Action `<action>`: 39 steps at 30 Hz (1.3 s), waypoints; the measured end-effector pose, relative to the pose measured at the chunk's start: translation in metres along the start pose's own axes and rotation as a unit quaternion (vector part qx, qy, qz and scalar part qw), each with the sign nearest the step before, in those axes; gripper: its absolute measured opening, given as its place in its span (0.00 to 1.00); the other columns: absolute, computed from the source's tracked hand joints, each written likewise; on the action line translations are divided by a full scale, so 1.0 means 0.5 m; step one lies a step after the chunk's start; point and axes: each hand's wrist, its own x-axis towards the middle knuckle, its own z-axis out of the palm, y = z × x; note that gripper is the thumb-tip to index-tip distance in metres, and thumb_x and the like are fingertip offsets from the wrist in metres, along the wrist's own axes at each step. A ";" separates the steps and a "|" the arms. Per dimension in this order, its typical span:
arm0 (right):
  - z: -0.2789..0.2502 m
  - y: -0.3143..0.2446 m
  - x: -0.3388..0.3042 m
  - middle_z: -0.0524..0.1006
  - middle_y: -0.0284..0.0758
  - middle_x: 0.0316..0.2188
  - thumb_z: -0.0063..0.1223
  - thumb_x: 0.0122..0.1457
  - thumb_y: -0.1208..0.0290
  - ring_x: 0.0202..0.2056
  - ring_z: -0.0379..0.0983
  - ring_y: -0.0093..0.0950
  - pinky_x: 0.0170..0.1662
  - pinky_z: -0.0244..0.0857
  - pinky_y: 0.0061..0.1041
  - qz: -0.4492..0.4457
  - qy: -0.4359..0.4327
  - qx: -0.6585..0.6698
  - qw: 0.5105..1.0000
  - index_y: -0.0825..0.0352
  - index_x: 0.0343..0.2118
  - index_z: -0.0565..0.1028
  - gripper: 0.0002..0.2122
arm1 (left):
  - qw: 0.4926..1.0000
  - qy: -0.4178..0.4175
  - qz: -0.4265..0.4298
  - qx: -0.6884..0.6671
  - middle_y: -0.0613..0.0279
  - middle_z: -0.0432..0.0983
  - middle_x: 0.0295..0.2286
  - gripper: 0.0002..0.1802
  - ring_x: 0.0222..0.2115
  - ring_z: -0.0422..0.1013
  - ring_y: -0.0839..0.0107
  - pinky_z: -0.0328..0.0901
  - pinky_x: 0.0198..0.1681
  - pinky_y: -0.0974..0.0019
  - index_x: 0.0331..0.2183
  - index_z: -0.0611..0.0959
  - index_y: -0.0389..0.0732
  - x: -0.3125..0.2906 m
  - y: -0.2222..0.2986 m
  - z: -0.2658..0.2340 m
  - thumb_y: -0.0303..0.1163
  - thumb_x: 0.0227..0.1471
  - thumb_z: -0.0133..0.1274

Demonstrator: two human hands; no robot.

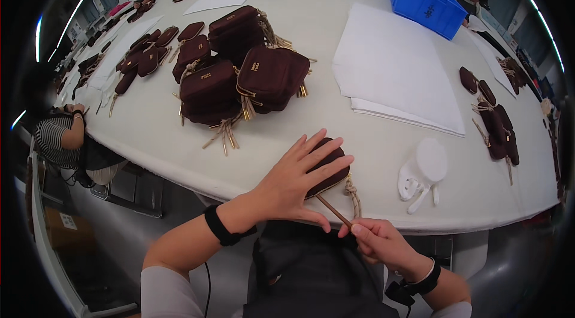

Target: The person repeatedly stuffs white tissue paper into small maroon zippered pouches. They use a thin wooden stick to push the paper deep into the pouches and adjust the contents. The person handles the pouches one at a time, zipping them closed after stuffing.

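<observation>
A small dark maroon zip pouch [334, 162] lies near the front edge of the white table. My left hand [293, 175] rests flat across it, fingers spread, hiding much of its left side. In a closed grip, my right hand [380, 243] has a thin brown stick [333, 209], its far end meeting the pouch's zipped edge. Whether that end goes inside, I cannot tell. A knotted beige cord [353, 193] hangs from the pouch's right side, toward my right hand.
Stacked maroon pouches [209, 87] with tasselled cords stand ahead on the left. White sheets [398, 66] lie centre right, below a blue crate [426, 3]. A white round object with strips [430, 159] sits right of my hands. More pouches [496, 129] lie far right. Other people work around the table.
</observation>
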 end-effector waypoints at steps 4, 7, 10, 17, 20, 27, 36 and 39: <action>-0.005 0.013 -0.016 0.60 0.20 0.16 0.42 0.72 0.59 0.18 0.54 0.11 0.23 0.50 0.15 -0.034 0.040 -0.105 0.993 0.66 0.45 0.77 0.16 | 0.993 0.044 -0.099 -0.056 0.51 0.61 0.63 0.66 0.65 0.54 0.47 0.54 0.66 0.49 0.65 0.63 0.40 -0.065 -0.002 -0.013 0.59 0.29 0.72; -0.016 0.028 -0.027 0.62 0.20 0.17 0.46 0.71 0.62 0.21 0.56 0.12 0.25 0.52 0.16 -0.063 0.075 -0.159 0.982 0.67 0.44 0.79 0.14 | 0.982 0.058 -0.172 -0.056 0.48 0.63 0.61 0.66 0.63 0.60 0.51 0.58 0.64 0.55 0.64 0.62 0.36 -0.105 0.022 -0.003 0.52 0.28 0.76; -0.032 0.046 -0.043 0.68 0.25 0.17 0.49 0.69 0.65 0.21 0.60 0.15 0.26 0.55 0.18 -0.090 0.109 -0.218 0.966 0.67 0.43 0.80 0.12 | 0.975 0.094 -0.194 -0.049 0.45 0.66 0.59 0.66 0.59 0.65 0.53 0.62 0.62 0.57 0.65 0.61 0.35 -0.122 0.039 0.010 0.48 0.28 0.77; -0.045 0.074 -0.072 0.73 0.33 0.19 0.54 0.65 0.68 0.21 0.66 0.20 0.28 0.62 0.22 -0.155 0.184 -0.328 0.913 0.68 0.43 0.81 0.10 | 0.959 0.150 -0.228 -0.074 0.53 0.72 0.53 0.55 0.48 0.72 0.58 0.70 0.50 0.60 0.62 0.69 0.42 -0.114 0.081 0.030 0.38 0.32 0.76; -0.068 0.102 -0.070 0.78 0.39 0.23 0.57 0.62 0.68 0.24 0.75 0.34 0.29 0.66 0.27 -0.253 0.240 -0.411 0.843 0.66 0.42 0.81 0.10 | 0.955 0.150 -0.243 -0.081 0.54 0.72 0.51 0.50 0.47 0.72 0.59 0.72 0.47 0.62 0.60 0.73 0.44 -0.119 0.092 0.038 0.33 0.33 0.76; -0.073 0.121 -0.077 0.75 0.38 0.20 0.60 0.60 0.70 0.22 0.72 0.35 0.27 0.64 0.30 -0.274 0.289 -0.439 0.805 0.66 0.39 0.81 0.08 | 0.955 0.159 -0.230 -0.099 0.56 0.71 0.51 0.48 0.39 0.74 0.68 0.73 0.41 0.67 0.57 0.77 0.42 -0.112 0.090 0.041 0.28 0.29 0.77; -0.064 0.129 -0.081 0.80 0.37 0.25 0.60 0.61 0.72 0.21 0.71 0.24 0.26 0.64 0.23 -0.286 0.309 -0.313 0.852 0.70 0.39 0.82 0.08 | 0.950 0.144 -0.223 -0.164 0.58 0.69 0.49 0.37 0.39 0.74 0.71 0.71 0.42 0.69 0.50 0.82 0.42 -0.112 0.085 0.034 0.16 0.33 0.69; -0.072 0.135 -0.087 0.83 0.34 0.29 0.58 0.63 0.72 0.23 0.71 0.18 0.28 0.65 0.21 -0.255 0.278 -0.226 0.898 0.71 0.41 0.82 0.09 | 0.959 0.184 -0.157 -0.145 0.59 0.69 0.50 0.33 0.38 0.74 0.68 0.72 0.40 0.69 0.47 0.84 0.44 -0.093 0.076 0.024 0.16 0.33 0.68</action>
